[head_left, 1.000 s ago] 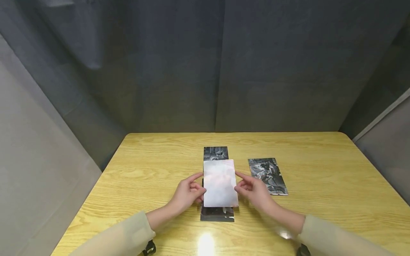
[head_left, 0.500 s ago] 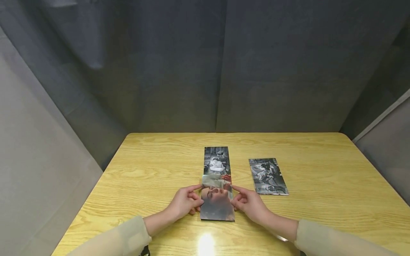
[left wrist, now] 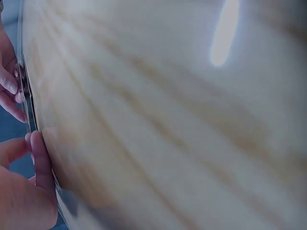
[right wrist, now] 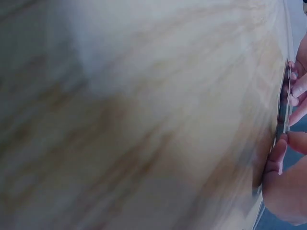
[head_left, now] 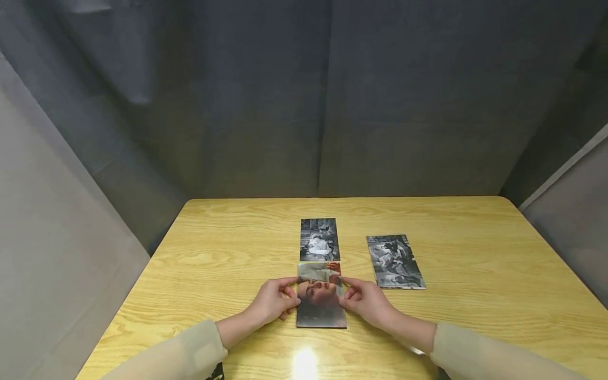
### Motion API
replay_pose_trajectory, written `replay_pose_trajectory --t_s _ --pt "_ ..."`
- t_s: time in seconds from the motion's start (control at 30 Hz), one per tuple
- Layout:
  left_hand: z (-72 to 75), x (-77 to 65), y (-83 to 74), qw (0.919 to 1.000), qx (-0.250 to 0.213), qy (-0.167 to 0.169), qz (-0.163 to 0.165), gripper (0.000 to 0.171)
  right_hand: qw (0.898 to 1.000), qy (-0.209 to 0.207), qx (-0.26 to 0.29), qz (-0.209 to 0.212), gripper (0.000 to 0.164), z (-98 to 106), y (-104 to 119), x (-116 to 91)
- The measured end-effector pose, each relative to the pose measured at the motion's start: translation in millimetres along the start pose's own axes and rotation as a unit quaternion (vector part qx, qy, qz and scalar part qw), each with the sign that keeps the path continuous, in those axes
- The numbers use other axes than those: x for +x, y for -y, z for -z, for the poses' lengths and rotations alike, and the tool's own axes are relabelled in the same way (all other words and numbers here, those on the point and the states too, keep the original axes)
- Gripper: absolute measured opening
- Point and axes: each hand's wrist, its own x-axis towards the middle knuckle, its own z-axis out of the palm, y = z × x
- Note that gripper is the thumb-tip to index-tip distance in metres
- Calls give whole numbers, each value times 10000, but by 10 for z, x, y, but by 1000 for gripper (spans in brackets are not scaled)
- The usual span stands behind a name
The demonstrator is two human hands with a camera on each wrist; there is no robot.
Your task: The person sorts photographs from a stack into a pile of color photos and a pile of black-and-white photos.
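Note:
A colour photo card (head_left: 320,309) showing part of a face lies near the front middle of the table, about flush with the surface. My left hand (head_left: 274,301) pinches its left edge, index finger farther up and thumb lower down. On the opposite edge my right hand (head_left: 368,302) does the same. Just beyond its far end, with a thin gap between, lies a black-and-white photo card (head_left: 319,240). Both wrist views catch the card only edge-on, with the left hand's fingers (left wrist: 42,155) and the right hand's fingers (right wrist: 277,155) at its sides.
To the right, a slightly slanted stack of black-and-white photo cards (head_left: 395,262) rests on the wooden table (head_left: 228,237). Dark curtains (head_left: 256,116) hang behind the table's far edge. A lamp glare (head_left: 305,364) shines near the front.
The held card, earlier raised with its white side showing, has come down picture side up over the dark card at the front. Since then it has slid slightly, opening a gap to the card beyond.

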Motion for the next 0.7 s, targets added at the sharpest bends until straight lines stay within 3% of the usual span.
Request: replay_pose_trajectory --t_s 0.37,0.7 --pt "11 20 11 9999 104 50 10 54 9998 62 -97 -141 56 -6 23 35" --pt "29 9 -5 10000 -79 7 49 55 9997 122 34 -230 53 72 65 -29"
